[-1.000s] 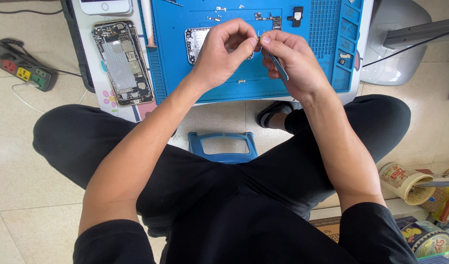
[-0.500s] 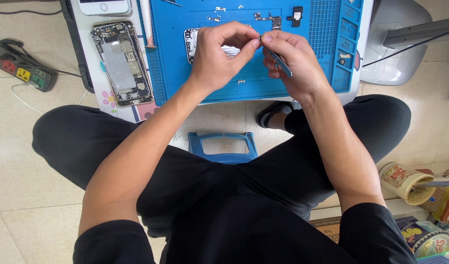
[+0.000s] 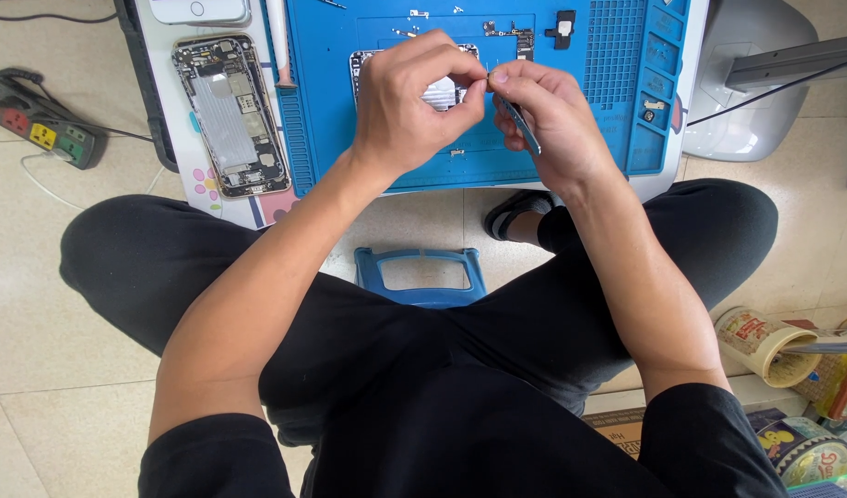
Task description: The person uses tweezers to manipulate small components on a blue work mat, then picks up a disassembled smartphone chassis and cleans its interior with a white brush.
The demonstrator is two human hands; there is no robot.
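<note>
Hands are seen raised together above a blue repair mat (image 3: 571,138) on a low white desk (image 3: 179,180), viewed from overhead. The left hand (image 3: 409,106) is curled, its thumb and forefinger pinched on a tiny part (image 3: 488,78) too small to be identified. The right hand (image 3: 548,115) is met at that same point, its fingertips pressed on the part, while slim metal tweezers (image 3: 520,124) are held in its grip, pointing down toward the palm. Both grips are clenched; none is released.

Beneath the hands, an opened phone chassis (image 3: 446,92) is partly hidden on the mat, with small screws and brackets scattered near its top edge. A second opened phone (image 3: 230,115), its circuitry exposed, is laid on the desk to the left, just beside the mat.

Compared with a second ago, the two hands have been kept joined at the fingertips, and little has been altered; the tweezers remain angled as before.

A power strip (image 3: 36,120) is seen on the tiled floor at far left, and a blue stool (image 3: 421,277) between the crossed legs.
</note>
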